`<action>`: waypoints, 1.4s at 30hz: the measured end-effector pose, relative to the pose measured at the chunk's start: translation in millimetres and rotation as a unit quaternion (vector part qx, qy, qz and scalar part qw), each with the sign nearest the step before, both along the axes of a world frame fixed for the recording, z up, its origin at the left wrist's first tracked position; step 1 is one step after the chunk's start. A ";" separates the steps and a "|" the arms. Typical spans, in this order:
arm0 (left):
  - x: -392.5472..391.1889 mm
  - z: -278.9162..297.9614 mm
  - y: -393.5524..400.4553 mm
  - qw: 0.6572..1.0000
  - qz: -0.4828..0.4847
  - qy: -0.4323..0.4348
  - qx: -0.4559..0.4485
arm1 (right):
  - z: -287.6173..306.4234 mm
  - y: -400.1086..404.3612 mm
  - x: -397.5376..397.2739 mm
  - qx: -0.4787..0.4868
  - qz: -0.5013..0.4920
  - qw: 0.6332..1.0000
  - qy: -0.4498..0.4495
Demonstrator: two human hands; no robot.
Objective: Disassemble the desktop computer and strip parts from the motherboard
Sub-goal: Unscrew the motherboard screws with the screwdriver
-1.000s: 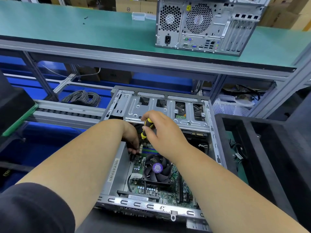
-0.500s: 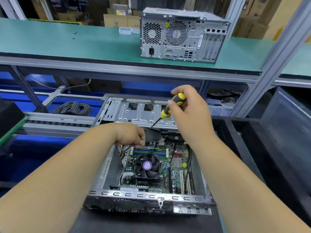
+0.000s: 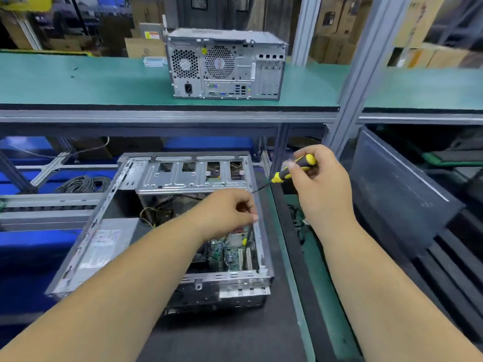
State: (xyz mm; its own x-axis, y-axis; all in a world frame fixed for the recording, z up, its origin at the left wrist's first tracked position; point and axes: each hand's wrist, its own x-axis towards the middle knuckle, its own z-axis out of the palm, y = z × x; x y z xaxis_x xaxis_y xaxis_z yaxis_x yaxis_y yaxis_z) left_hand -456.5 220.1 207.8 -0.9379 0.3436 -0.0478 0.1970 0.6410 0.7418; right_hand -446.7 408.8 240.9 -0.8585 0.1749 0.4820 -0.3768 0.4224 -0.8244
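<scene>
above open case [image 3: 183, 178], right grip [image 3: 322, 186] round screwdriver [image 3: 292, 169], tip slanting down-left

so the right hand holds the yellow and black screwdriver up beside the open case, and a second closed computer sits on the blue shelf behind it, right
Not quite: the head view shows the shelf under the second computer is green, not blue. The rest holds: the right hand grips the yellow and black screwdriver up beside the open case.

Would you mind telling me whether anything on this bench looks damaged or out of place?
Nothing stands out. The open computer case lies flat, the second computer sits squarely on the green shelf, and the right hand holds the screwdriver.
</scene>
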 end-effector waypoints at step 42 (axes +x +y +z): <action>21.1 -17.7 -25.9 0.981 0.192 0.031 -0.014 | -37.3 2.9 -15.5 -0.001 0.166 0.983 -0.072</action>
